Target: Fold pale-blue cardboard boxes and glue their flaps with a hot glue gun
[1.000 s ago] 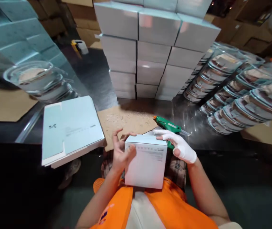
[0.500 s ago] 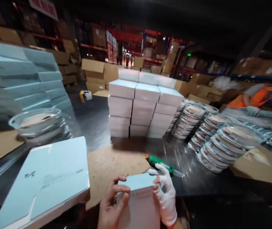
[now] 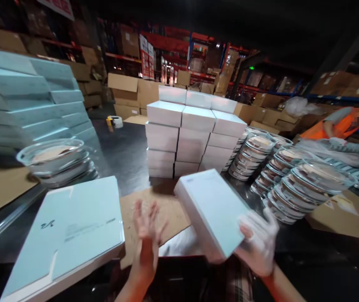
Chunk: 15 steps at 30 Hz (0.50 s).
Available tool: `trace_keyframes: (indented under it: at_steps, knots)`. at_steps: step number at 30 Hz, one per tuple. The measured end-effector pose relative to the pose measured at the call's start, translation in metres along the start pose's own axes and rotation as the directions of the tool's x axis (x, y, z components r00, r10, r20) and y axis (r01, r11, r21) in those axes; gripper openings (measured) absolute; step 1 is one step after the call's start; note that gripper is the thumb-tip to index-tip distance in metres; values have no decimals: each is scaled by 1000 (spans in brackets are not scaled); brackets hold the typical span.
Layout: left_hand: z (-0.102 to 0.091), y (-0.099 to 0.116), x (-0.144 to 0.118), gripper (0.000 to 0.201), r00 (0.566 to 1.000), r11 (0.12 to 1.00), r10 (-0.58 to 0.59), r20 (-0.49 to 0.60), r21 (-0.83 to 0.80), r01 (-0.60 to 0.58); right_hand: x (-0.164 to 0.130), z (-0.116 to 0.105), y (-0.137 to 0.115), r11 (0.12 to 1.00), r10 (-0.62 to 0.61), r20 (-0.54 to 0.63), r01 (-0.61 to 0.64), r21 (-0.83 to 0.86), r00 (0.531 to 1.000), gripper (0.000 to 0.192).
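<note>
a: since half a second back the white box has come up off my lap and out over the desk, tilted, its long side running away from me; the green tool that lay by it is now out of sight

b: who has it?

a: my gloved right hand grips its near corner from below, fingers wrapped on the edge. my bare left hand has let go, fingers spread and blurred over the brown cardboard sheet

b: what's around it?

a: just beyond the box, the stack of white boxes at mid-desk. to the right, rows of clear lidded trays leaning on each other. at my left, a flat pale-blue carton hangs over the desk's near edge, with a pile of clear bowls behind it

b: anyone else?

a: a person in an orange vest at far right, well apart from my hands
</note>
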<state>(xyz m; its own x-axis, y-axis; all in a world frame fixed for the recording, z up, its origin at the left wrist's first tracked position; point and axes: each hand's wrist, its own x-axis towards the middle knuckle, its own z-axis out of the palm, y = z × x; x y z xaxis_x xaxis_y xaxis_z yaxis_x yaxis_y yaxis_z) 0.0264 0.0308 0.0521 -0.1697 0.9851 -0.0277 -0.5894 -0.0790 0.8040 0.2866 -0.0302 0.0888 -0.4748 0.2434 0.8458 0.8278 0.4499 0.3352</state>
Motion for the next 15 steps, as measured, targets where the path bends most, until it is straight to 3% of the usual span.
trace_keyframes:
  at_steps: [3, 6, 8, 9, 12, 14, 15]
  knots:
    - [-45, 2, 2, 128, 953, 932, 299, -49, 227, -281, 70, -8, 79, 994, 47, -51, -52, -97, 998, 20]
    - [-96, 20, 8, 124, 881, 786, 458, -114, 514, -342, 156, 7, 165, 967, 126, -122, -149, -205, 985, 47]
    - [-123, 44, 14, 111, 835, 661, 532, -139, 684, -308, 209, 32, 214, 954, 261, 1, -258, -150, 965, 62]
    - [-135, 57, 18, 106, 805, 575, 576, -145, 772, -272, 230, 48, 233, 932, 354, 59, -347, -101, 933, 72]
    - [-172, 102, 33, 91, 710, 269, 690, -142, 961, -70, 266, 94, 269, 912, 403, 176, -410, 6, 898, 72]
    - [-201, 128, 47, 79, 711, 148, 683, -166, 985, 89, 271, 114, 278, 912, 389, 199, -407, 56, 900, 69]
    - [-215, 140, 55, 74, 734, 118, 651, -193, 981, 153, 270, 119, 280, 913, 382, 196, -401, 70, 903, 65]
